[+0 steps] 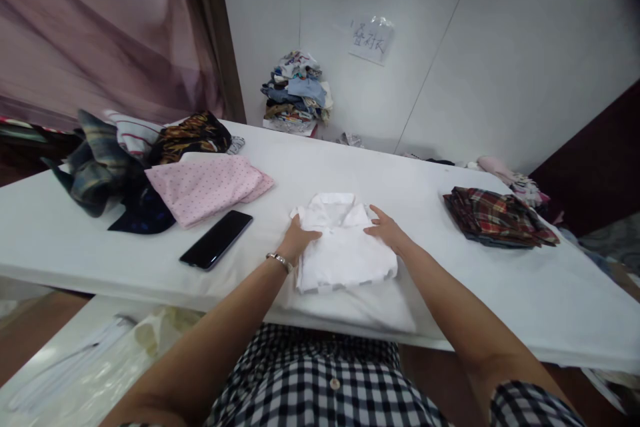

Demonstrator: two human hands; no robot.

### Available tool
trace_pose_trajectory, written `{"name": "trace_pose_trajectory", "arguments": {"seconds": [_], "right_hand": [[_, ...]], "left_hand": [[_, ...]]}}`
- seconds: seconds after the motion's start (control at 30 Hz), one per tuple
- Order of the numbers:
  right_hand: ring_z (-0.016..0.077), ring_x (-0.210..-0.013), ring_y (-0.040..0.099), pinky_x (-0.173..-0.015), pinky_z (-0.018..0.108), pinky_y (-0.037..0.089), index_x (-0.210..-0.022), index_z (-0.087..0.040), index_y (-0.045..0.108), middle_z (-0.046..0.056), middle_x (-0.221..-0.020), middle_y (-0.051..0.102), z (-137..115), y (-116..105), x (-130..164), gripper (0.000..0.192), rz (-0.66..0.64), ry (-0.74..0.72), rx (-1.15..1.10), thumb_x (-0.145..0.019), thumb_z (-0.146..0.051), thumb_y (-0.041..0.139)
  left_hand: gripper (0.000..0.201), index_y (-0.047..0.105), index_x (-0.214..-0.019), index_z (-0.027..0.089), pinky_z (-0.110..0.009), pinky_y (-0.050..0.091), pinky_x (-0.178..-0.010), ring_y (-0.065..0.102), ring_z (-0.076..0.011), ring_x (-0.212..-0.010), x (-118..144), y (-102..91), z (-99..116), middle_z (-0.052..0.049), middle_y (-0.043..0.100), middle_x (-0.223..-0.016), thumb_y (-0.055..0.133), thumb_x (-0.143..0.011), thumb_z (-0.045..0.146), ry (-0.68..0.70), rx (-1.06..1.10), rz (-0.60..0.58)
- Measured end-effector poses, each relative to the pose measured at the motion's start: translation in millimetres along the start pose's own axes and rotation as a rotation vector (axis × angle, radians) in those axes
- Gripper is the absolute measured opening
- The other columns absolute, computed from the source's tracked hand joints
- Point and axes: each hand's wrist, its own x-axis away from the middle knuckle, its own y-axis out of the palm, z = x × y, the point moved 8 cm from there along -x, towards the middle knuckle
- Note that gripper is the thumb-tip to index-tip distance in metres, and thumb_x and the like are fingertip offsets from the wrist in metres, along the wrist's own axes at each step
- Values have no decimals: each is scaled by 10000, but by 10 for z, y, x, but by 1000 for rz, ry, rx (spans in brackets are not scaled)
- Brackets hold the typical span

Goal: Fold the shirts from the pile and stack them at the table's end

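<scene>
Checked black-and-white shirt front is seen nearest the lens, at 6 o'clock, with both bare forearms reaching out from it.

Folded white collared shirt is laid on the white cloth-covered table, near the front edge, dead centre. Collar end is pointed to 12 o'clock, so the long axis is run 12–6, away from the body.

Left hand, silver bracelet at the wrist, is pressed flat on the shirt's 9 o'clock edge, fingers together and curled slightly over the fold. Right hand is laid on the 3 o'clock edge by the collar, fingers spread and flat. Nothing is gripped by either; the garment is bracketed between both palms. Neither hand is clearly nearer: contact is made on both sides.

Black smartphone is lying at 9 o'clock from the shirt, apart from it. Folded pink dotted cloth is at 10 o'clock, beside a heap of dark plaid and patterned garments. Folded red plaid shirt is at 3 o'clock, well apart. Mixed clothes pile is stacked against the white wall at 12 o'clock, under a taped paper note.
</scene>
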Motion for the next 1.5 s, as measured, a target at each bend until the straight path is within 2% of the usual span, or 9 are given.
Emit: {"name": "trace_pose_trajectory", "arguments": {"seconds": [0.13,0.27,0.33,0.47,0.83,0.97,1.2,1.33,1.5], "right_hand": [[164,-784,650,-731,294,515,-1433,-263,404,66,-1099,622,60,-79,15,845,62,-61,-13,-653,-254,729],[175,-813,605,-738,279,462,-1114,-197,652,48,-946,659,2,-244,-28,419,245,-164,298,-725,-354,648],[182,-808,585,-718,269,429,-885,-182,695,49,-881,670,-102,-235,-79,289,282,-221,453,-762,-426,602],[156,-665,541,-593,247,351,-697,-177,668,15,-675,627,-216,-91,-242,351,232,-196,583,-791,-494,551],[209,-760,617,-626,260,367,-706,-153,705,105,-785,703,-32,-304,-344,146,277,-16,734,-745,-241,595],[243,-825,635,-671,282,403,-751,-153,711,141,-877,713,-77,-269,-290,186,231,8,753,-772,-312,617],[210,-700,611,-598,295,413,-805,-149,683,140,-912,700,48,-229,-112,342,126,52,596,-762,-485,632],[167,-632,546,-571,276,377,-675,-159,632,73,-746,656,133,-216,-70,272,96,32,492,-732,-425,650],[126,-559,443,-540,255,318,-594,-179,548,-22,-554,506,137,-184,23,270,121,-23,382,-753,-394,585]], "left_hand": [[1085,306,-1454,205,-393,421,-1042,490,-316,-1281,26,-119,37,-176,489,-1416,847,-518,110,51,-60,91],[1068,234,-1484,164,-412,476,-978,606,-288,-1130,73,-189,-68,-183,595,-1289,815,-588,130,-9,-92,107],[1010,282,-1464,158,-404,496,-951,627,-277,-1092,74,-209,-88,-177,617,-1258,806,-601,131,4,-113,134],[815,489,-1323,170,-392,514,-922,648,-274,-1050,38,-166,-89,-135,671,-1174,820,-579,160,52,-222,122],[712,546,-1254,176,-368,507,-934,644,-259,-1060,-29,-253,-78,-113,683,-1162,800,-591,141,113,-326,115],[709,535,-1261,164,-369,520,-908,649,-259,-1042,-28,-202,-74,-118,690,-1142,796,-602,148,74,-322,96],[783,425,-1364,143,-340,531,-869,657,-241,-1019,164,-195,-44,-142,661,-1184,766,-660,175,7,-304,132],[837,362,-1407,123,-343,532,-861,668,-239,-988,219,-207,-44,-148,673,-1147,765,-677,196,-33,-351,136],[728,501,-1276,135,-363,528,-875,664,-268,-1018,146,-86,-33,-145,695,-1117,808,-621,210,-5,-399,39]]}}
